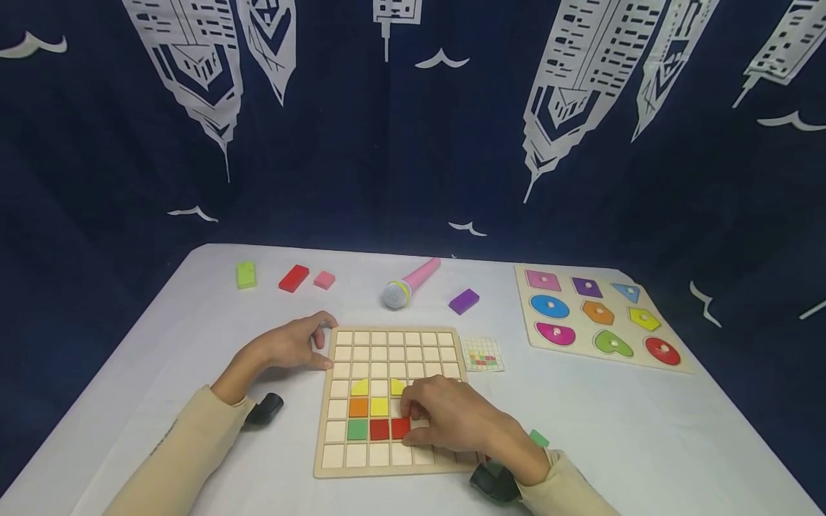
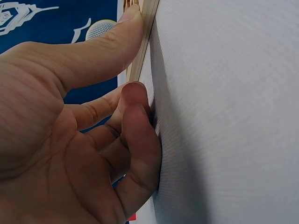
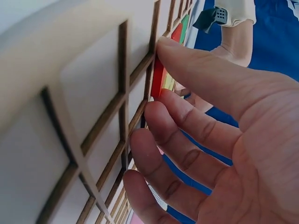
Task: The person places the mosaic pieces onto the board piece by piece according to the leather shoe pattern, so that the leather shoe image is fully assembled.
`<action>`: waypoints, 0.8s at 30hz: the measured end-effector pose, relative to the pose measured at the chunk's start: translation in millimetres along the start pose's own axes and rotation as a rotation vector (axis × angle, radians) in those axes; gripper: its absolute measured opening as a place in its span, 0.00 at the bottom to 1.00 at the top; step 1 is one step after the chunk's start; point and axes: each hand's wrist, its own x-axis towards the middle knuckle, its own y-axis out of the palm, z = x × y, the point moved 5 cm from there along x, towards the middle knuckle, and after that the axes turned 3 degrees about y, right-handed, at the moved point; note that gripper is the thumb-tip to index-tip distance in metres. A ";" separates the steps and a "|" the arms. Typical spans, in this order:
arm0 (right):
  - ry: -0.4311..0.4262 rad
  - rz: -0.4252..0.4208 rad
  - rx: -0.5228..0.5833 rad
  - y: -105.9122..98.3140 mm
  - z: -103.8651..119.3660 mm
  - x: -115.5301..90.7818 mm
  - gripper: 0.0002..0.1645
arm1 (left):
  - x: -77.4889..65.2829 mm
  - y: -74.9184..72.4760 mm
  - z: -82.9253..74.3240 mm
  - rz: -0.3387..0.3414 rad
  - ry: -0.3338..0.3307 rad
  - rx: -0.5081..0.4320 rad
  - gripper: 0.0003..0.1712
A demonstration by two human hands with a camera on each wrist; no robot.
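A wooden grid board (image 1: 371,474) lies flat on the table. My left hand (image 1: 293,344) holds its upper left corner, with the thumb (image 2: 126,35) against the side edge and the other fingers bent beside it. Over the lower right part of the board, my right hand (image 1: 452,416) pinches a red square tile (image 1: 401,428) between thumb and index finger, low in a cell. Left of it lie another red tile (image 1: 379,430) and a green tile (image 1: 358,430). Orange (image 1: 358,407) and yellow (image 1: 378,406) tiles fill cells above, below two yellow rounded pieces (image 1: 359,388).
A pattern card (image 1: 482,355) lies right of the board. Farther back are a pink toy microphone (image 1: 413,283), a purple block (image 1: 464,301), and red (image 1: 294,278), pink (image 1: 325,279) and light green (image 1: 246,274) blocks. A shape puzzle (image 1: 603,319) is at the right. Green pieces (image 1: 538,438) peek out by my right wrist.
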 end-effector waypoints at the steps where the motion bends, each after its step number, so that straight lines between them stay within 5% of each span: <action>1: 0.000 -0.001 0.001 0.0 0.1 -0.2 0.14 | -0.1 0.2 0.1 0.001 0.000 -0.001 0.41; 24: -0.003 0.044 0.059 -8.7 -3.7 -9.8 0.15 | 1.3 -0.2 2.5 0.002 -0.014 -0.003 0.42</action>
